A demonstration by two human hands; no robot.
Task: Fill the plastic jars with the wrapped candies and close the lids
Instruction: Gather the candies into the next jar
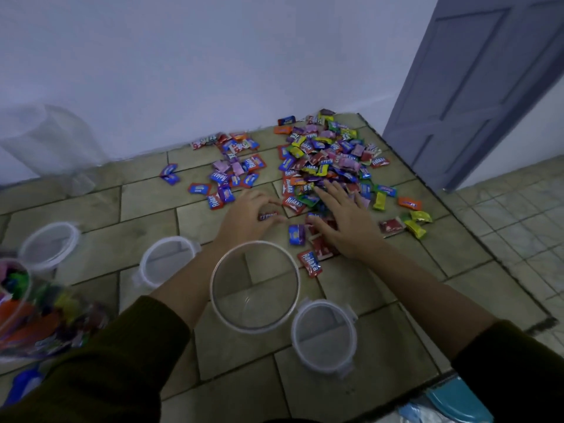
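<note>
- On the stone-patterned counter [146, 209], seen from the head camera, the left edge is the hardest part to read: a jar of candies [18, 288] sits there, blurred, with its side cut off by the frame.
- Against the wall at upper left stands a tall clear container [45, 138], so smeared that only its outline shows.
- Three clear round pieces with tabs on their rims lie near the front, one far left [50, 244], one left of centre [168, 261] and one at lower right [325, 334]. Whether they are lids or shallow jars cannot be told.
- At the bottom corners, a blue thing [24, 383] and a teal thing [457, 404] are both cut off and unclear.
- The open jar [254, 286] stands between the two forearms with its wide mouth up. The counter pattern shows through its bottom.
- The wrapped candies [329, 157] lie in a heap at the far right of the counter, near the door [476, 87], with a thinner scatter [235, 172] to the left of the heap.
- The left hand [247, 215] is palm down just beyond the open jar, and its fingers and thumb curl round a red candy [268, 215].
- The right hand [345, 221] lies flat and spread, palm down, on the near edge of the heap. Its fingertips [331, 186] reach in among the wrappers, and it holds nothing.
- Both arms come out of dark sleeves [122, 361] at the bottom of the view.
</note>
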